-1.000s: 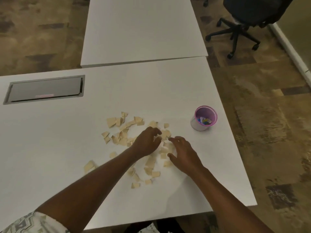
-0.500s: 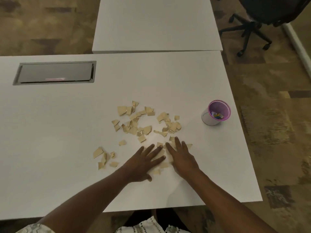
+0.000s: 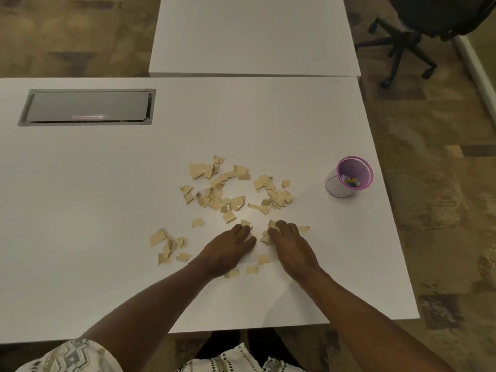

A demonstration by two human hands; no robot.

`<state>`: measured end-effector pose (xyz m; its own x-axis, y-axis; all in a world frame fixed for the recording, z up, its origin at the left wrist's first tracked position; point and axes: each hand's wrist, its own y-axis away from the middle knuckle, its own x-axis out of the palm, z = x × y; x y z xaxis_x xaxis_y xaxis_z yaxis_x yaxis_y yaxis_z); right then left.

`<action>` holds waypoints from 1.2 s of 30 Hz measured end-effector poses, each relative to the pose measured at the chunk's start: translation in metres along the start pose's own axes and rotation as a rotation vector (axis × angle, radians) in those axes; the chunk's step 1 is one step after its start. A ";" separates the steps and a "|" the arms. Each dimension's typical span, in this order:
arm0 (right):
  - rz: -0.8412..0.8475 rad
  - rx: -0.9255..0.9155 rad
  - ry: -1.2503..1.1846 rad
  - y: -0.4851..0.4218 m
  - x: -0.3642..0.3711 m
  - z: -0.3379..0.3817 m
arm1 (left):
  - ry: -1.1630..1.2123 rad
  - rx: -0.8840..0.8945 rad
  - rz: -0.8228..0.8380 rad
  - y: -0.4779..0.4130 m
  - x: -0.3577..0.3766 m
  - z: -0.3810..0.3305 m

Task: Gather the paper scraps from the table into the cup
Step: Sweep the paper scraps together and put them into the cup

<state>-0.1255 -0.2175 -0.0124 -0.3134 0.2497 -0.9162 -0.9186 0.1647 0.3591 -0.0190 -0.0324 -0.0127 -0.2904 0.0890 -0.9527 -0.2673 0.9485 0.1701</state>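
Paper scraps lie loose and flat on the table. Most are just beyond the fingertips, a smaller group is off to the left of the left hand, and a few sit behind both palms. They look featherlight, thin and limp, and likely to slide on the smooth top. Raking them into a heap and scooping from both sides should serve better than picking at edges.

In the head view the left fingers are bent and close together, tips down on scraps. The right hand mirrors it, its fingers curled over scraps between the two hands. Whether either hand pinches any I cannot tell. The cup stands beyond the right fingers, well off to their right.
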 end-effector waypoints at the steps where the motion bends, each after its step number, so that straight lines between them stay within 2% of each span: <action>1: -0.007 -0.005 0.008 -0.001 -0.001 0.000 | 0.002 0.001 -0.017 -0.001 0.000 0.000; 5: -0.066 -0.038 -0.002 -0.004 -0.006 -0.002 | 0.031 0.011 -0.077 -0.006 -0.005 -0.002; 11: -0.172 -0.025 -0.122 -0.008 -0.009 -0.008 | 0.085 -0.049 -0.033 -0.012 -0.008 -0.001; 15: -0.273 0.135 -0.407 -0.010 -0.016 -0.006 | 0.111 -0.139 -0.001 -0.016 -0.008 0.000; 18: -0.340 0.297 -0.622 -0.008 -0.026 -0.007 | 0.178 -0.228 -0.100 -0.020 -0.012 -0.003; 23: -0.365 0.386 -0.881 -0.003 -0.038 -0.015 | 0.527 -0.482 -0.289 -0.035 -0.025 -0.012; 28: -0.355 0.419 -1.030 -0.007 -0.046 -0.026 | 0.695 -0.668 -0.331 -0.055 -0.037 -0.018; 32: -0.417 0.417 -1.077 -0.008 -0.058 -0.041 | 0.728 -0.680 -0.347 -0.076 -0.048 -0.024; 36: -0.524 0.470 -1.111 -0.009 -0.081 -0.072 | 0.752 -0.614 -0.361 -0.116 -0.074 -0.039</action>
<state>-0.1088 -0.3078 0.0456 0.6229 0.6647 -0.4125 -0.6285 0.7392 0.2421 -0.0024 -0.1614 0.0475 -0.5425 -0.5827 -0.6050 -0.8137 0.5435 0.2062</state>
